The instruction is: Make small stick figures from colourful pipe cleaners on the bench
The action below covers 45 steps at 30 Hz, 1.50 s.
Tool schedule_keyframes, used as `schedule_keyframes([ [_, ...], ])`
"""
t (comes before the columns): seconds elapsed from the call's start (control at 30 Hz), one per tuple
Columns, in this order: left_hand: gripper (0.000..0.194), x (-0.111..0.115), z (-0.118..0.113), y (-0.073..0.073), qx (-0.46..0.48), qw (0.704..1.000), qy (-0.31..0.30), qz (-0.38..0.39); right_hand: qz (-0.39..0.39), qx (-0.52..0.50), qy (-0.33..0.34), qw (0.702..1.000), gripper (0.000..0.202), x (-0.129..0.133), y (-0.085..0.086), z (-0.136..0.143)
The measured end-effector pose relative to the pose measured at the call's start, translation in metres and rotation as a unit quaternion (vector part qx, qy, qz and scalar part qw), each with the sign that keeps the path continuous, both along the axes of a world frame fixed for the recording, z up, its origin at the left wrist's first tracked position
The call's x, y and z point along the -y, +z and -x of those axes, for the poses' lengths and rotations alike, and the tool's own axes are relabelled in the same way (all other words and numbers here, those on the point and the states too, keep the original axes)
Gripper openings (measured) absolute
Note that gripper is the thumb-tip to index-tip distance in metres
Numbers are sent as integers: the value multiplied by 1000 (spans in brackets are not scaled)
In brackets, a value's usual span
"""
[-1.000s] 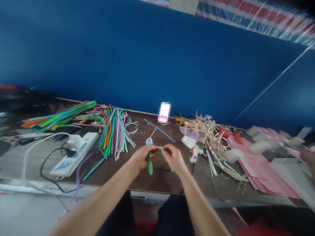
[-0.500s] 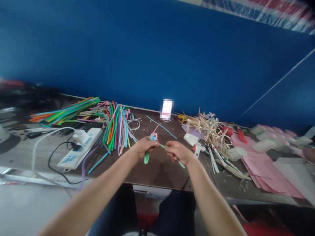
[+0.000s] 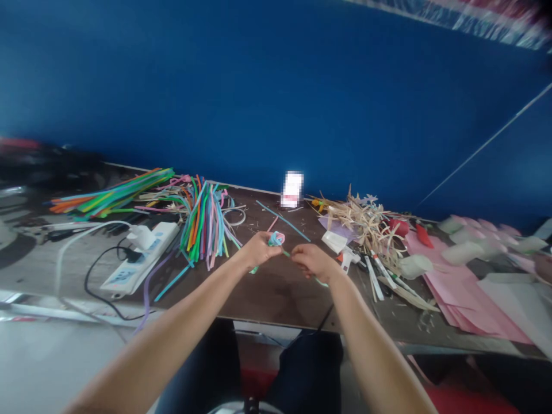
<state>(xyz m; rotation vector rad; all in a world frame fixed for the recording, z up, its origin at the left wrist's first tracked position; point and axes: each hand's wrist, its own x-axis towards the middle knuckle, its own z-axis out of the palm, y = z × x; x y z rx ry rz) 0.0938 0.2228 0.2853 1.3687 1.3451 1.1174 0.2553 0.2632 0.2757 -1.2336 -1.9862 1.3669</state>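
Note:
Near the table's front centre, my left hand (image 3: 260,251) is closed on a small pink and light blue flower (image 3: 276,238) made of coiled strips. A green strip (image 3: 286,253) runs from beneath the flower across to my right hand (image 3: 311,262), whose fingers pinch it. The strip's pale end sticks out below my right hand. Under my left hand a bit of green shows; the rest of it is hidden by the fingers.
Bundles of coloured strips (image 3: 206,224) lie left, beside a white power strip (image 3: 142,259) with cables. A lit phone (image 3: 292,188) stands at the back. Dried straw pieces (image 3: 366,221), a glue gun (image 3: 348,259), pens and pink sheets (image 3: 466,287) lie right.
The flower has turned and shows more of its face above my left hand. The green piece under that hand is now mostly hidden. Both hands have shifted slightly.

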Motion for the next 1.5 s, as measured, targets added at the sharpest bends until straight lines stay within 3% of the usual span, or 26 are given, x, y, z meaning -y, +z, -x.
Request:
schedule_keyframes([
  [0.1, 13, 0, -3, -6, 40, 999, 30, 19, -14, 51, 5, 999, 9, -1, 0, 0],
  [0.23, 10, -3, -10, -22, 126, 985, 85, 85, -107, 98, -49, 988, 5, 4, 0, 4],
  [0.3, 10, -5, -14, -31, 152, 977, 108, 99, -198, 143, -83, 966, 5, 10, -2, 7],
  [0.43, 9, -6, -21, -38, 224, 956, 138, 127, -385, 264, -95, 879, 9, 20, -11, 10],
  [0.5, 9, -5, -21, -37, 257, 945, 138, 145, -417, 272, -90, 863, 11, 22, -17, 10],
  [0.6, 12, -2, -20, -34, 296, 931, 134, 166, -431, 234, -102, 865, 14, 23, -22, 7],
  [0.73, 16, 0, -19, -36, 325, 921, 144, 159, -364, 84, -134, 918, 15, 27, -23, 7],
  [0.83, 19, 2, -20, -41, 329, 921, 162, 134, -203, -62, -162, 964, 20, 27, -23, 10],
  [0.93, 23, 3, -20, -45, 326, 925, 164, 109, -20, -169, -195, 966, 19, 23, -26, 14],
  [1.0, 24, 4, -20, -46, 324, 927, 159, 101, 44, -200, -192, 960, 21, 20, -27, 15],
  [1.27, 18, 8, -9, -43, 338, 928, 91, 129, 116, -222, -147, 957, 18, 17, -23, 13],
  [1.4, 15, 12, -2, -43, 395, 904, 17, 164, 103, -232, -166, 953, 13, 17, -25, 15],
  [1.5, 11, 14, 0, -45, 435, 884, 8, 169, 79, -239, -182, 951, 12, 15, -29, 15],
])
